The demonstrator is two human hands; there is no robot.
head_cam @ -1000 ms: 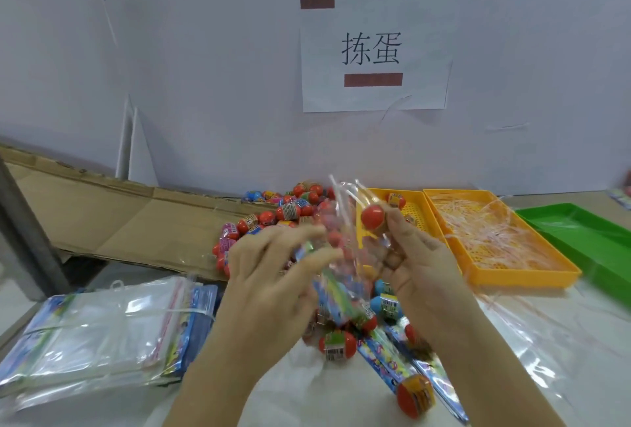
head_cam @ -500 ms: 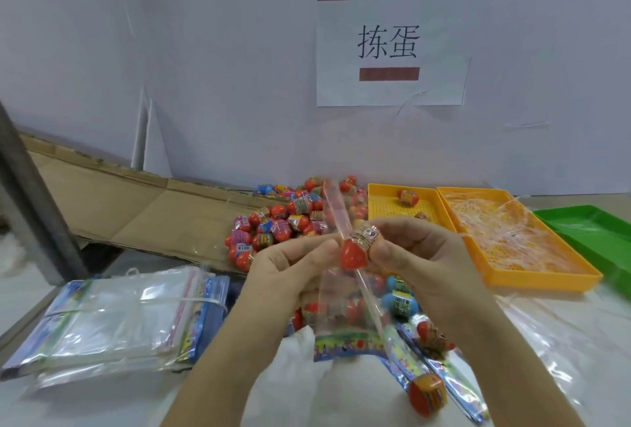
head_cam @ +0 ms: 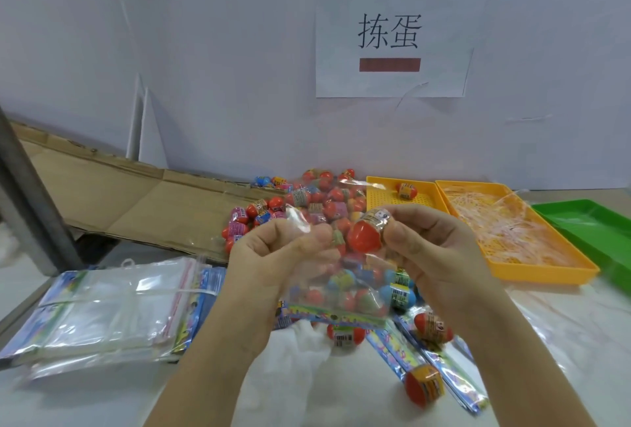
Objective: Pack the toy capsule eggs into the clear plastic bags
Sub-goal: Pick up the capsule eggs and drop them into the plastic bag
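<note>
Dozens of capsule eggs (head_cam: 307,201) lie heaped on the white table (head_cam: 102,399) against the pale wall, under a paper sign (head_cam: 392,33). Flattened cardboard (head_cam: 136,201) lies to the left, an orange tray (head_cam: 546,273) and a green tray (head_cam: 597,225) to the right. Near my left forearm sits a stack of clear bags (head_cam: 102,310). My left hand (head_cam: 269,262) pinches the top edge of a clear plastic bag (head_cam: 334,290) held above the table. My right hand (head_cam: 433,249) grips a red capsule egg (head_cam: 365,235) at its mouth.

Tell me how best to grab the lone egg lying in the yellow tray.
Probably pinch the egg across its labelled middle, coming down from above. It lies on its side, alone on the tray's flat floor, so both flanks are free, and the raised rim would block a low sideways reach.
</note>
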